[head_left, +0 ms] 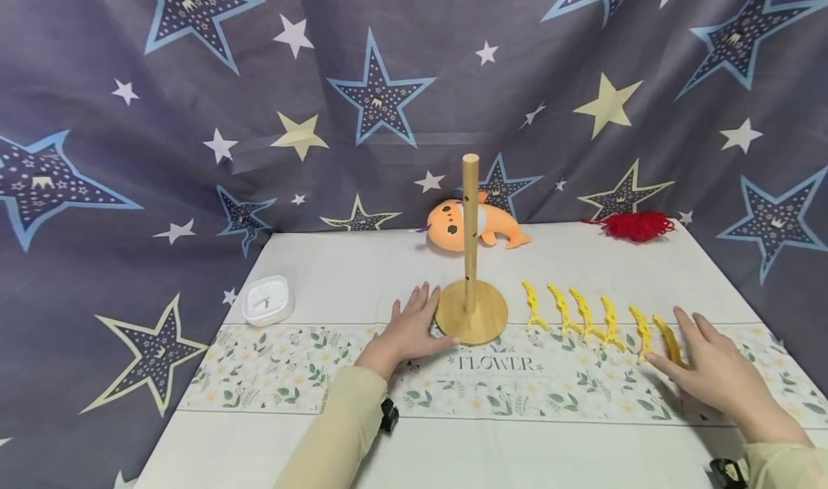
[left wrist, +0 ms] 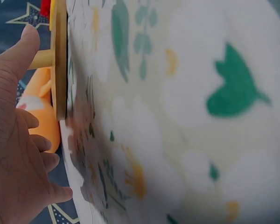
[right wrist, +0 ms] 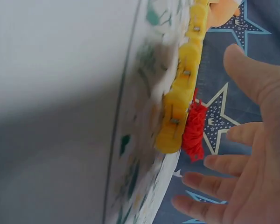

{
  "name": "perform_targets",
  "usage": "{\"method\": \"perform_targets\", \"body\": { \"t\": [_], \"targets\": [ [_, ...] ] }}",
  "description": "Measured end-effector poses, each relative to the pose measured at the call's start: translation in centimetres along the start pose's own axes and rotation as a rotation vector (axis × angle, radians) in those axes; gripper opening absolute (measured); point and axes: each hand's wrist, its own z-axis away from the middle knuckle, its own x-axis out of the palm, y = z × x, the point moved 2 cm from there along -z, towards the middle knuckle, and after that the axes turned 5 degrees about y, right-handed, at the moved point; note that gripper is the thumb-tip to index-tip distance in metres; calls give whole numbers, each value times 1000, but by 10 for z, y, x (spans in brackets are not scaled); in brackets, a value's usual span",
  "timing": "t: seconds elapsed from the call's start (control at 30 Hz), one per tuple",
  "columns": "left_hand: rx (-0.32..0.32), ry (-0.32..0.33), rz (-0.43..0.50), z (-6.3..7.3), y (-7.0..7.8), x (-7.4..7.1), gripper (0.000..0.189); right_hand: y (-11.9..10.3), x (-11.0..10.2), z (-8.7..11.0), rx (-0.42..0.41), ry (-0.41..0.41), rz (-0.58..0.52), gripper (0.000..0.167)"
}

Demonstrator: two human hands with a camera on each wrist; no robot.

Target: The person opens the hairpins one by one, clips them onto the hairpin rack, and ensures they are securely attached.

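A wooden stand (head_left: 471,223) with a round base and an upright rod with small holes is in the head view's middle. My left hand (head_left: 409,331) is spread beside the base's left edge, thumb at its front rim. To the stand's right, several slim yellow plastic pieces (head_left: 582,313) with forked ends lie in a row. Around the rightmost yellow piece (head_left: 671,341), my right hand (head_left: 721,370) has its thumb and fingers apart, not closed on it. The right wrist view shows the fingers (right wrist: 219,184) loosely extended beside the yellow piece (right wrist: 179,98).
An orange plush toy (head_left: 449,226) lies behind the stand. A bundle of red yarn (head_left: 637,226) is at the back right, a white square clock (head_left: 267,300) at the left. A flowered cloth strip (head_left: 284,374) crosses the table before a starry curtain (head_left: 414,57).
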Motion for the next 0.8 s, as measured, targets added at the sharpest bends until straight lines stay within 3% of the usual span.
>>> {"method": "perform_targets", "body": {
  "t": [0.23,0.3,0.4,0.47,0.6,0.8],
  "targets": [
    [-5,-21,-39,-4,1,7,111,8,5,0,128,-125,6,119],
    [-11,-27,-46,-4,1,8,110,10,7,1,161,-171,-4,114],
    [-1,-32,-50,-3,2,10,107,11,9,3,178,-206,-3,101],
    [13,-33,-56,-3,3,10,105,13,10,6,170,-218,0,83],
    [18,-39,-86,-5,5,11,102,16,12,7,136,-204,12,58],
    [-8,-40,-127,-8,3,13,101,19,10,3,151,-163,-9,46]
  ]
}}
